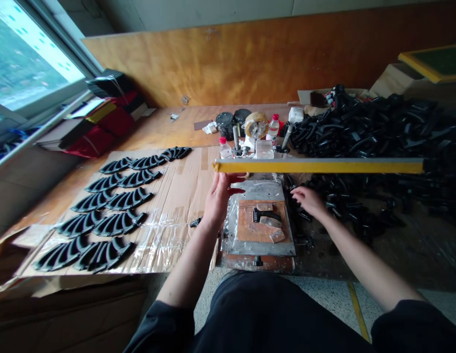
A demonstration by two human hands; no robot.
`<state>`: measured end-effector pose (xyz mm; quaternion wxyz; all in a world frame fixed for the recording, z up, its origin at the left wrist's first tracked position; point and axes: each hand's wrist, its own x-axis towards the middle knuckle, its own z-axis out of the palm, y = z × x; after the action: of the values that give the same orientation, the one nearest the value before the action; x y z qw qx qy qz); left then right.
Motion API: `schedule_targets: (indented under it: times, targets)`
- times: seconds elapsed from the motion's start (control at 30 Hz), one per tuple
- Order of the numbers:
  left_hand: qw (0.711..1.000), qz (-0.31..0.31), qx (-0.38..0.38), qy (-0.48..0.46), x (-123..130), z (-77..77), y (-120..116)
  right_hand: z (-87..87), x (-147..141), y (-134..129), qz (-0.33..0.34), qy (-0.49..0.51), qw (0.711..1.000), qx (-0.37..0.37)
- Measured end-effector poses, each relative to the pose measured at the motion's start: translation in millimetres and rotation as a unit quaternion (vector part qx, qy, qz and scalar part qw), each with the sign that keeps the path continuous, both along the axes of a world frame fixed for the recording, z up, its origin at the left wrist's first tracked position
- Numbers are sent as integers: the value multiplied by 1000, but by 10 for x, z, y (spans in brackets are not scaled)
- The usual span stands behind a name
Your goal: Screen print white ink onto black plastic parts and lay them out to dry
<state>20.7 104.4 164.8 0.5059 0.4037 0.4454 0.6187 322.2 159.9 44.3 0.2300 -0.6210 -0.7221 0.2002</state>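
My left hand (218, 198) is raised at the left end of a long yellow-edged frame (319, 166), seen nearly edge-on. Its fingers are spread and reach under the frame; whether they touch it I cannot tell. My right hand (309, 200) hovers beside the black parts on the right, fingers loosely bent and apart, with nothing visible in them. Between my hands, a curved black handle-like part (266, 215) lies among clear blocks on a wooden board (246, 233). That board rests on a grey metal plate (235, 247).
Rows of curved black parts (119, 223) lie on cardboard (176, 196) at left. A large heap of black parts (360, 122) fills the right. Behind the frame stand dark tins (225, 125), a tape roll (256, 125) and a red-capped bottle (274, 126). Red boxes (91, 142) sit near the window.
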Motion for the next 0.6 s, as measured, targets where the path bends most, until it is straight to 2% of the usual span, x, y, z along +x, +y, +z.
schedule_targets:
  times: [0.07, 0.13, 0.2, 0.23, 0.27, 0.3, 0.37, 0.43, 0.47, 0.53, 0.6]
  targets:
    - [999, 32, -4, -21, 69, -72, -4, -233, -298, -280, 80, -20, 996, -33]
    - [997, 25, -70, -29, 166, -269, -167, -348, -583, -492, 107, -81, 990, -42]
    - [976, -72, -203, -21, 296, -549, -433, -354, -803, -655, 75, -139, 987, -42]
    - [951, -137, -276, -20, 369, -694, -574, -328, -891, -734, 57, -149, 986, -41]
    - [931, -167, -324, -31, 442, -827, -702, -292, -968, -814, 54, -149, 987, -34]
    - [917, -180, -351, -52, 505, -941, -808, -252, -1033, -895, 69, -140, 988, -20]
    - [915, -146, -363, -101, 558, -1097, -933, -184, -1097, -1030, 152, -98, 983, 18]
    - [924, -89, -355, -110, 440, -1185, -958, -164, -1001, -1075, 235, -42, 970, 49]
    - [931, -53, -349, -88, 300, -1224, -953, -180, -873, -1052, 240, -21, 969, 62]
    - [941, 20, -337, -1, -124, -1334, -955, -277, -468, -935, 162, -17, 983, 81]
    - [926, 80, -349, 119, -646, -1503, -1005, -447, 34, -790, 48, -79, 993, 79]
